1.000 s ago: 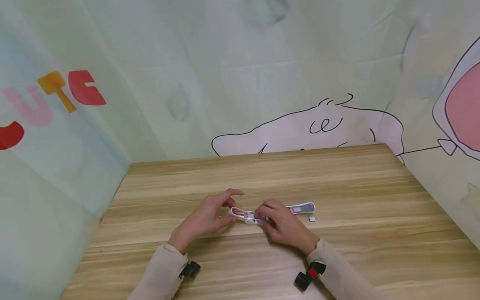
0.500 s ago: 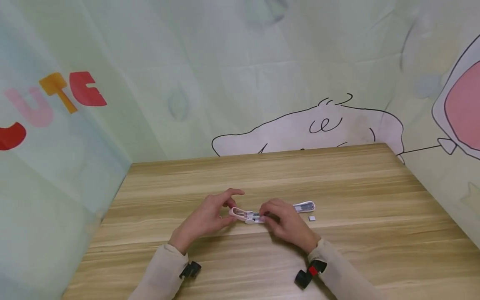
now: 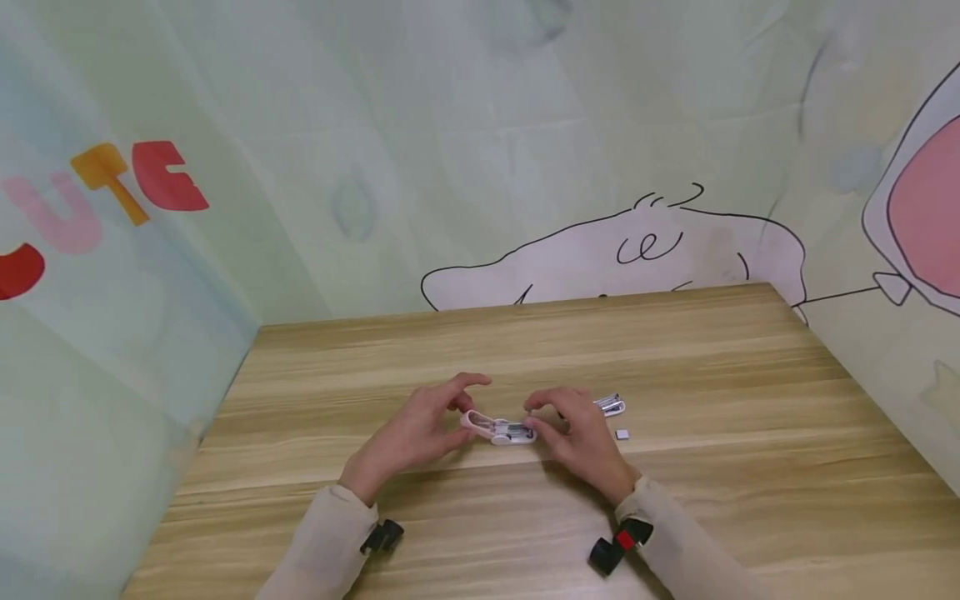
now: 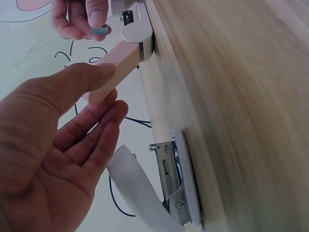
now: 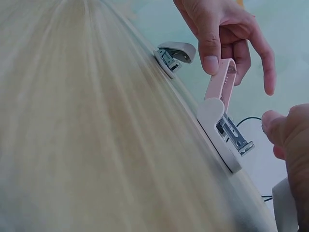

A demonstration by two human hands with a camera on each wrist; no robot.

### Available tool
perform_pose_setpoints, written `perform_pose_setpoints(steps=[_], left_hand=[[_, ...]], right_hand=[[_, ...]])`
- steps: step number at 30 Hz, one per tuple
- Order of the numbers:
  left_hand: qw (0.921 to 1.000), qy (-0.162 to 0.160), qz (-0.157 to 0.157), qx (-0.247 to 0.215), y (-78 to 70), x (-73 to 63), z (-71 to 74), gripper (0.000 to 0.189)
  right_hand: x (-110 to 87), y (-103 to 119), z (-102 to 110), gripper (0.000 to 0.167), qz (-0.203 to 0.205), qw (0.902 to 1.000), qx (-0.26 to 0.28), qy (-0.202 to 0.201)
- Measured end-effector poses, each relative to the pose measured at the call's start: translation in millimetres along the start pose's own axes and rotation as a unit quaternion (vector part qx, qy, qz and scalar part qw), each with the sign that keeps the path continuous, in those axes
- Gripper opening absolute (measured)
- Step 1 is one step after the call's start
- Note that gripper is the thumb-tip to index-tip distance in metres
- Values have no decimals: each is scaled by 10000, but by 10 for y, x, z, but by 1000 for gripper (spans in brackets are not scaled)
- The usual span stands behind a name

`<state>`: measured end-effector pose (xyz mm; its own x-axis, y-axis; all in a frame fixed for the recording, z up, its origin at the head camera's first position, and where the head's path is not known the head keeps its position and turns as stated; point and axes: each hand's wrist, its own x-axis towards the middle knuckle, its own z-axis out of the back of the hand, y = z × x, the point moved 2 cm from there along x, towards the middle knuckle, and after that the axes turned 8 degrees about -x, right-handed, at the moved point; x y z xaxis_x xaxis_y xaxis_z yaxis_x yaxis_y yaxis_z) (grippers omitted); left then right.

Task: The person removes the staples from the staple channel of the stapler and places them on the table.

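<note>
My left hand holds the raised pink top arm of a stapler, thumb on one side and fingers on the other. Its white base lies on the table, and in the right wrist view its metal magazine stands tilted up. Just right of the stapler is my right hand; in the left wrist view its fingers pinch a small grey strip of staples. A second, greyish-white stapler stands opened near my left hand, which hides it in the head view.
Behind my right hand lies another white stapler, partly covered by that hand. A small pale block sits beside it on the wooden table. A printed cloth wall rises behind the table.
My right hand has drawn back and up from the held stapler's front, uncovering its inside. The stapler behind that hand has shifted slightly and shows a different side. My left hand keeps its grip.
</note>
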<state>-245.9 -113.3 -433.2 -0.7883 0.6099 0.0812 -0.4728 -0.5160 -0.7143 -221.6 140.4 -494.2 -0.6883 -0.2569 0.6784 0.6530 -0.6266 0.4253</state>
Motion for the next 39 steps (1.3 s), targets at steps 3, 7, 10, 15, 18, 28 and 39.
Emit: perform_pose_setpoints(steps=[3, 7, 10, 15, 18, 28, 39], left_hand=[[10000, -30, 30, 2, -8, 5, -4, 71], [10000, -63, 22, -7, -1, -4, -9, 71], [10000, -70, -1, -33, 11, -22, -7, 71], [9999, -85, -96, -32, 17, -29, -18, 71], [9999, -105, -126, -15, 14, -34, -22, 72], [9999, -133, 39, -15, -4, -39, -17, 72], [9996, -207, -142, 105, 12, -36, -25, 71]], right_hand=[[-7, 40, 34, 32, 41, 9997, -232, -62], [-28, 83, 57, 31, 288, 9990, -316, -97], [-32, 114, 62, 30, 499, 9981, -344, -90], [-59, 124, 77, 27, 771, 9964, -350, -19], [-93, 138, 94, 25, 912, 9950, -363, 170], [-190, 185, 94, 20, 1036, 9891, -663, 810], [-215, 152, 45, 24, 999, 9869, -890, 898]])
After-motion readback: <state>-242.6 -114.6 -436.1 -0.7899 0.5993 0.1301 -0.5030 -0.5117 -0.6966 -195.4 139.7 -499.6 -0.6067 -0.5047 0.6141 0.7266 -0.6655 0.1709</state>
